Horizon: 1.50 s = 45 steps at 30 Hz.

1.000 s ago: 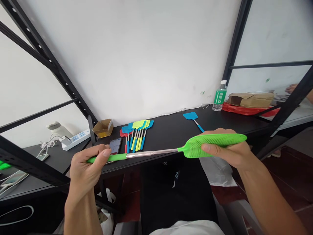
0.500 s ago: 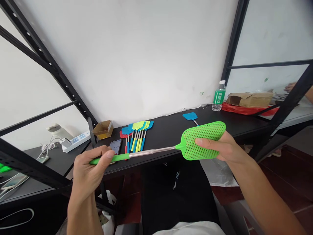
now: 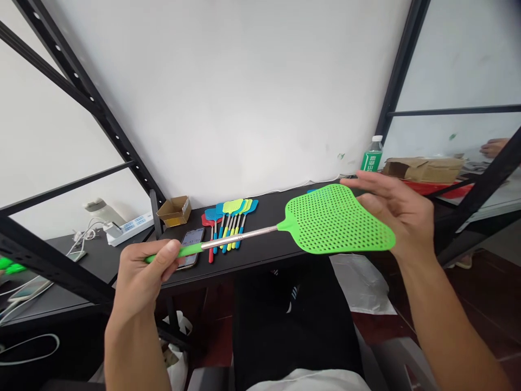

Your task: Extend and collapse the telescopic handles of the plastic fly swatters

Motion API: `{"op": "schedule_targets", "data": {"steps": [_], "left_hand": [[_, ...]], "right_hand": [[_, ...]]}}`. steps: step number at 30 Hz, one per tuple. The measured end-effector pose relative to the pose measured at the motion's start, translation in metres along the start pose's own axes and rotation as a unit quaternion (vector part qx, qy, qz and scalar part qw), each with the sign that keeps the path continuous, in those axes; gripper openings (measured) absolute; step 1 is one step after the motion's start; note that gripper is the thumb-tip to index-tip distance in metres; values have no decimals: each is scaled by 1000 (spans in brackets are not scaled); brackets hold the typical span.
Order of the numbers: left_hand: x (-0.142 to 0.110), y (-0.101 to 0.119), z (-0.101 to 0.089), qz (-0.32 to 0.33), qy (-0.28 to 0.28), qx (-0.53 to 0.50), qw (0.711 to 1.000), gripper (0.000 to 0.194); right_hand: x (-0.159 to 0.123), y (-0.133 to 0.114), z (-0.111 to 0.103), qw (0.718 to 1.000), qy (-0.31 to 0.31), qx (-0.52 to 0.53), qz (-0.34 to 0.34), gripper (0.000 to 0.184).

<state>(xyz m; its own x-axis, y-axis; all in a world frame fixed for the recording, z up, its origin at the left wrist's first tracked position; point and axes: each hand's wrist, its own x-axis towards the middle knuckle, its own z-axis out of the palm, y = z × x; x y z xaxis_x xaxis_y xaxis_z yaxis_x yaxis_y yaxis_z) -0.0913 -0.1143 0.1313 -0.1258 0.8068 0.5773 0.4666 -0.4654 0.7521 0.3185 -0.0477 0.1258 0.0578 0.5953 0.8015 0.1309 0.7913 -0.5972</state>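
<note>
My left hand (image 3: 140, 271) is closed around the green handle of a fly swatter (image 3: 325, 222). Its thin silver shaft runs to the right, and the perforated green head faces me, bent at its right corner. Just beside that head is my right hand (image 3: 413, 217), fingers stretched out and thumb apart. Whether it still touches the head's edge I cannot tell. Behind the shaft, several blue, yellow and red fly swatters (image 3: 233, 207) lie bunched on the black table (image 3: 268, 258). Another blue one farther right is almost hidden by the green head.
A phone (image 3: 192, 239) lies near my left hand, with a small open cardboard box (image 3: 175, 210) behind it. A power strip (image 3: 130, 229) and cables are at left. A water bottle (image 3: 372, 155) stands at the back right, near a larger cardboard box (image 3: 425, 169). Black shelf posts flank the table.
The swatter's head has turned to face me more and its right side has bent downward. My right hand has released its pinch on the head and spread its fingers. My left hand keeps its hold.
</note>
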Motion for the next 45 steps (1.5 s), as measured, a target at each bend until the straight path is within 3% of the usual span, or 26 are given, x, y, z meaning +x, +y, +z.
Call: {"op": "schedule_targets", "data": {"steps": [6, 11, 18, 34, 45], "left_hand": [[5, 3, 4, -57, -32, 3, 998, 50], [6, 9, 11, -69, -73, 51, 994, 56], [6, 9, 10, -60, -105, 57, 991, 49], [2, 5, 2, 18, -96, 7, 995, 29], [0, 7, 1, 55, -87, 19, 994, 16]], "right_hand": [[1, -11, -7, 975, -115, -127, -138, 48], [1, -11, -1, 954, -189, -157, -171, 38], [-1, -7, 3, 944, -285, -60, -152, 29], [-6, -2, 15, 958, -263, 6, -112, 27], [-8, -6, 17, 967, -252, 8, -26, 22]]}}
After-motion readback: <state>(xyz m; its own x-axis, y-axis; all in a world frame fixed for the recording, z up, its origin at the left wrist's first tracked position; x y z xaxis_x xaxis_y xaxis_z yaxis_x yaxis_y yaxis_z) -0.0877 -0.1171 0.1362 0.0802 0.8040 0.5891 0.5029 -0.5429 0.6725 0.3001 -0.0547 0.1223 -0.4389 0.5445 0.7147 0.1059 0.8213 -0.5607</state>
